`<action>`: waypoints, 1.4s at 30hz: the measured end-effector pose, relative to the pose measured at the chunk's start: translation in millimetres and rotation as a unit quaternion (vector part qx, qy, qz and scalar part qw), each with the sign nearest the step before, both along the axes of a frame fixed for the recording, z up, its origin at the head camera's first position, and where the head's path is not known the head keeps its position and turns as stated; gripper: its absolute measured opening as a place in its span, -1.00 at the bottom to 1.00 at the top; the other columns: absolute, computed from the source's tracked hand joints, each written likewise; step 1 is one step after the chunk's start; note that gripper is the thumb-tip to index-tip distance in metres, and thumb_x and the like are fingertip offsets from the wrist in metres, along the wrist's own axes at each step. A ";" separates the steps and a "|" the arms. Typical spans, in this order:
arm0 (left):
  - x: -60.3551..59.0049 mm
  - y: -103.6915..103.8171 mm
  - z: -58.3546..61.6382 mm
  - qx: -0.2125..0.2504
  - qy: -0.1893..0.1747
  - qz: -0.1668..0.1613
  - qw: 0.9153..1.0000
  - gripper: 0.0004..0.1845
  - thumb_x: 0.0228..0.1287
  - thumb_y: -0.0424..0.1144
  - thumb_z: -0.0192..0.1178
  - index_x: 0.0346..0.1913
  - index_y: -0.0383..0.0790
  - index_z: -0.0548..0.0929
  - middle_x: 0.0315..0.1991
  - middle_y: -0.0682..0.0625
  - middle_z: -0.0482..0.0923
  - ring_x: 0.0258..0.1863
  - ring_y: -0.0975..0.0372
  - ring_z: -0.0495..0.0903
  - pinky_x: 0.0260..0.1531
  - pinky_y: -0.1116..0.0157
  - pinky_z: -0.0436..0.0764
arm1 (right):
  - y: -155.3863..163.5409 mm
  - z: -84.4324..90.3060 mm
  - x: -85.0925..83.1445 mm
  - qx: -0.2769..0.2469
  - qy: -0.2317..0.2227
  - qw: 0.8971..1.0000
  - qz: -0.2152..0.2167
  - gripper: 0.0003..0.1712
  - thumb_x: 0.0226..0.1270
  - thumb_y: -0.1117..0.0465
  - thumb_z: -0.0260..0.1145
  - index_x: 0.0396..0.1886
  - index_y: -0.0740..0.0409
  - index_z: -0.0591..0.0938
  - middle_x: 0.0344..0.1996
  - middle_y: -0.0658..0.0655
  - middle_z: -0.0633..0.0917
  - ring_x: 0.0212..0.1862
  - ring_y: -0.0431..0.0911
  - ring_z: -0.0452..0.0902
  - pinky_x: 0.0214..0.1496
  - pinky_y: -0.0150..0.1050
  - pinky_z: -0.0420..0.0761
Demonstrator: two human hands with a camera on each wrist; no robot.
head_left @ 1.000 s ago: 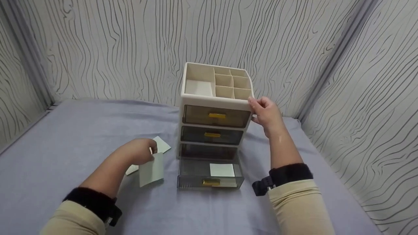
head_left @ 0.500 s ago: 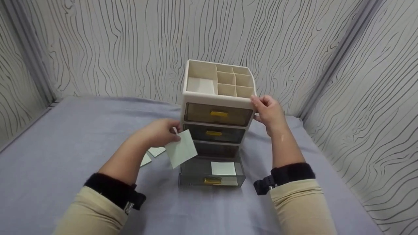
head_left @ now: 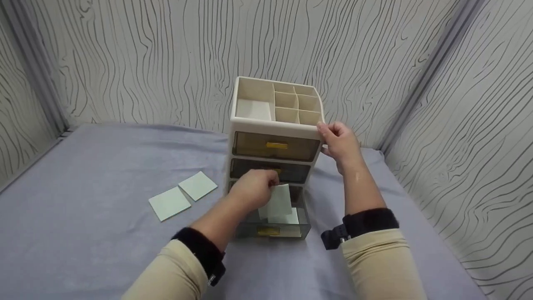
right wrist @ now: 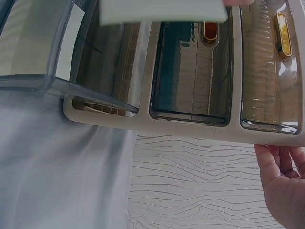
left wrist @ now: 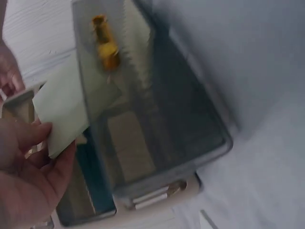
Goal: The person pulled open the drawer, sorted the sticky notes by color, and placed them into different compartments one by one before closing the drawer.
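Observation:
My left hand (head_left: 252, 189) pinches a pale green square note pad (head_left: 281, 200) between thumb and fingers, over the pulled-out bottom drawer (head_left: 306, 227). In the left wrist view the held pad (left wrist: 62, 109) hangs behind the clear drawer front. Another pad (head_left: 295, 217) lies inside that drawer, partly covered by the held one. The drawer belongs to a cream desktop organizer (head_left: 275, 125) with smoky drawers and gold handles. My right hand (head_left: 342, 143) grips the organizer's upper right front edge, thumb on the front and fingers at the side (right wrist: 286, 186).
Two more pale green pads (head_left: 170, 203) lie side by side on the grey-blue cloth (head_left: 104, 233), left of the organizer. The upper drawers (head_left: 275, 146) are closed. Wood-grain patterned panels (head_left: 145, 62) stand behind and to the right.
My left hand has lifted the note pad off the cloth at the left and carried it right, over the drawer. My right hand has kept its grip on the organizer.

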State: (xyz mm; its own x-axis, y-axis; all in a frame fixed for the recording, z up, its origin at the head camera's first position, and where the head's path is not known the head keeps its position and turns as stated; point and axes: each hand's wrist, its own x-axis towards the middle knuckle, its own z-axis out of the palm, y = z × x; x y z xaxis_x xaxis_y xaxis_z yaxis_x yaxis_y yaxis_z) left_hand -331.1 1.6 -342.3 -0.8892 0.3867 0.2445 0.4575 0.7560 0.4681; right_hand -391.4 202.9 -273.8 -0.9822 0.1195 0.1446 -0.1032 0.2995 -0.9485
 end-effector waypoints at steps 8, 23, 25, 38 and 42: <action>-4.4 23.9 -16.9 -0.030 -0.053 0.007 0.998 -0.67 0.02 -0.56 0.06 -0.22 -0.11 0.62 -0.26 0.04 0.59 -0.27 0.24 0.52 -0.23 0.28 0.53 | -0.8 -0.3 0.6 0.008 0.000 1.000 -0.009 -0.64 0.25 -0.07 0.19 -0.34 0.14 0.39 -0.16 0.14 0.43 -0.01 0.00 0.40 0.04 -0.07 0.48; -8.8 38.2 -34.1 -0.012 -0.082 0.010 0.997 -0.66 0.02 -0.57 0.05 -0.31 -0.06 0.65 -0.33 0.09 0.58 -0.28 0.25 0.51 -0.25 0.32 0.50 | -0.7 0.1 0.3 -0.010 -0.003 1.000 -0.004 -0.67 0.25 -0.05 0.20 -0.33 0.13 0.41 -0.14 0.15 0.45 -0.01 -0.01 0.42 0.05 -0.05 0.47; -9.2 38.9 -36.2 -0.014 -0.071 0.009 0.997 -0.68 0.02 -0.56 0.06 -0.32 -0.07 0.66 -0.34 0.09 0.58 -0.28 0.24 0.52 -0.24 0.32 0.51 | -0.9 -0.1 -0.1 -0.010 -0.005 1.000 -0.004 -0.67 0.25 -0.05 0.20 -0.32 0.13 0.42 -0.14 0.15 0.45 -0.02 -0.01 0.42 0.05 -0.06 0.47; -7.3 38.5 -46.3 -0.141 -0.041 0.012 0.989 -0.82 0.12 -0.38 0.14 -0.25 -0.10 0.66 -0.33 0.04 0.50 -0.35 0.26 0.47 -0.24 0.31 0.52 | -2.0 0.9 0.5 -0.006 -0.007 1.000 -0.008 -0.64 0.25 -0.06 0.20 -0.35 0.14 0.39 -0.15 0.15 0.43 0.00 0.00 0.39 0.05 -0.07 0.47; -6.1 37.4 -45.6 -0.154 -0.053 0.006 0.987 -0.89 0.13 -0.36 0.13 -0.32 -0.12 0.64 -0.38 0.03 0.48 -0.40 0.25 0.44 -0.28 0.29 0.52 | -1.7 0.5 0.5 -0.003 -0.007 1.000 -0.011 -0.64 0.25 -0.07 0.20 -0.36 0.13 0.38 -0.17 0.14 0.42 -0.03 -0.01 0.39 0.04 -0.07 0.48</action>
State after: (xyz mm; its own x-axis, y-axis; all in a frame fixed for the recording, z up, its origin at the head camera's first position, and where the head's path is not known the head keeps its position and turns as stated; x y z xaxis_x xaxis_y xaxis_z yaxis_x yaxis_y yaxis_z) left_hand -337.2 38.9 -387.9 -0.9085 0.4172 0.0223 0.4082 0.8749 0.2607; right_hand -390.9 201.2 -273.3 -0.9812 0.1428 0.1297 -0.0829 0.2950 -0.9519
